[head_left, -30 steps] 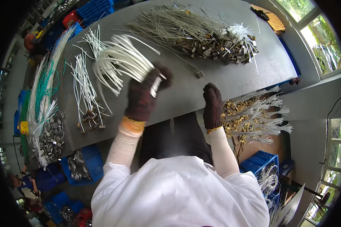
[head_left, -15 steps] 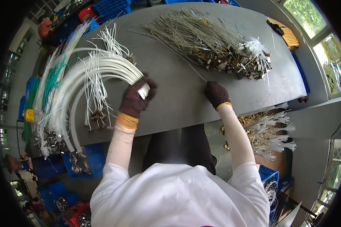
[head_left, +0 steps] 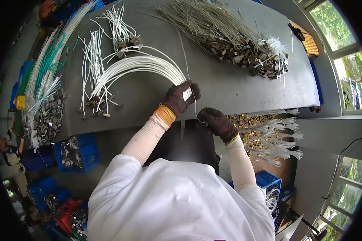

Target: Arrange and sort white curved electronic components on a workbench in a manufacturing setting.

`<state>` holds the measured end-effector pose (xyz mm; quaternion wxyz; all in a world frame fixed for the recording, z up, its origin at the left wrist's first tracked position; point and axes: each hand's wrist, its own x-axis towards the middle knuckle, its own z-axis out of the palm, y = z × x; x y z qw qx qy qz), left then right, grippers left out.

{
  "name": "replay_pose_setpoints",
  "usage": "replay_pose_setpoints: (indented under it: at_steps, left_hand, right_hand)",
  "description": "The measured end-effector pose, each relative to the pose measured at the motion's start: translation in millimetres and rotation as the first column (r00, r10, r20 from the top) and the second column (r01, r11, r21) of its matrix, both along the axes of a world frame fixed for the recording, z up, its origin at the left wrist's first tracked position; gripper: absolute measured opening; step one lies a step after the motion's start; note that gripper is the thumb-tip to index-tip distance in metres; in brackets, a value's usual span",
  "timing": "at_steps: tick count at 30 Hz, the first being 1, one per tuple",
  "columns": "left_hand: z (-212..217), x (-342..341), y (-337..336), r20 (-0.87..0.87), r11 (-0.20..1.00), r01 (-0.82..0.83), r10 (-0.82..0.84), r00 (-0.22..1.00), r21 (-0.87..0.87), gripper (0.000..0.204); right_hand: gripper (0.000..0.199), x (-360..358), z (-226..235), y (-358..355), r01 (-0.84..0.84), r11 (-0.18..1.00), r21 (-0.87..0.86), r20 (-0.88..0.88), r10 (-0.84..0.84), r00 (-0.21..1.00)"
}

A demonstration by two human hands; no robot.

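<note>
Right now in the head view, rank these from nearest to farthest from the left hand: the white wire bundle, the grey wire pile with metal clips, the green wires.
1. White wire bundle: gripped in the left hand.
2. Grey wire pile: up and right, far side of the table.
3. Green wires: far left edge.

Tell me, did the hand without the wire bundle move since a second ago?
Yes. The right hand was up on the grey table top; it has come back toward the person, past the near edge, and now pinches a single thin wire.

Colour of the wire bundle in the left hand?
White, fanning left from the gloved left hand; wire bundle shows best in the head view.
</note>
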<state>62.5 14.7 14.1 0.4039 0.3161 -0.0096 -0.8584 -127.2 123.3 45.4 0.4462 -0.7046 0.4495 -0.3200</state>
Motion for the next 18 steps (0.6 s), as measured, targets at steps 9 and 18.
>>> replay_pose_setpoints:
  at_steps: [9, 18]
  left_hand:
    - [7.4, -24.6, 10.2, 0.168, 0.962, -0.246, 0.264, 0.95, -0.12, 0.012]
    - [-11.7, -25.9, 8.0, 0.096, 0.942, -0.322, 0.331, 0.939, -0.095, 0.013]
  right_hand:
    - [0.015, 9.2, -45.8, 42.4, 0.454, 0.865, -0.216, -0.107, -0.483, 0.869]
    - [0.03, 0.5, -21.0, 53.3, 0.399, 0.793, 0.461, 0.093, -0.49, 0.867]
